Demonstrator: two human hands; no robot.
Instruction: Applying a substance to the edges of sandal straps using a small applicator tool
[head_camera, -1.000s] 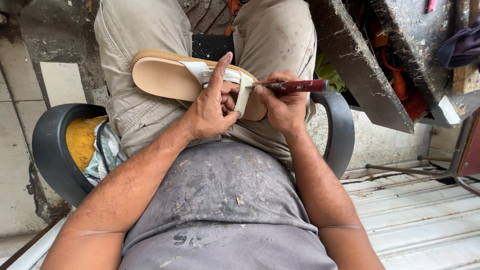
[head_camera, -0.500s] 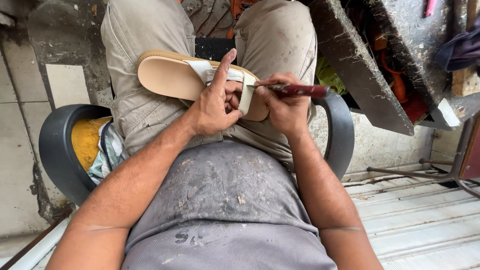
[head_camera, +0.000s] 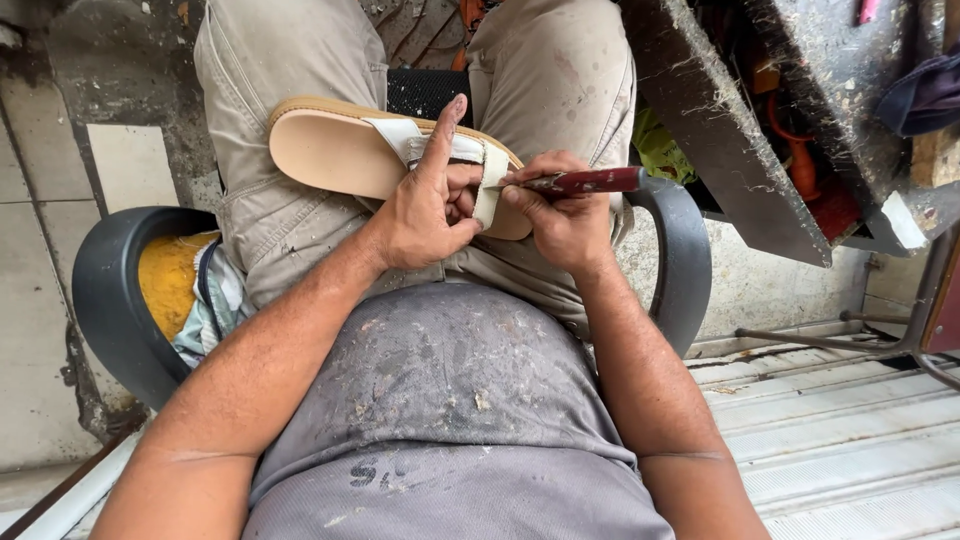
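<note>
A tan sandal (head_camera: 330, 155) with white straps (head_camera: 488, 180) lies across my lap, sole end to the left. My left hand (head_camera: 425, 215) grips the sandal at its straps, index finger pointing straight up. My right hand (head_camera: 562, 215) holds a tool with a dark red handle (head_camera: 590, 181); its tip rests against the white strap between both hands. The tip itself is hidden by my fingers.
I sit in a dark plastic chair (head_camera: 110, 300) with yellow foam (head_camera: 170, 280) showing at the left. A stained grey workbench (head_camera: 730, 140) slants at the upper right. Metal rods (head_camera: 840, 340) and corrugated sheet (head_camera: 850, 440) lie at the lower right.
The view shifted slightly. My right hand moved the tool a little closer in against the strap; my left hand keeps the same grip.
</note>
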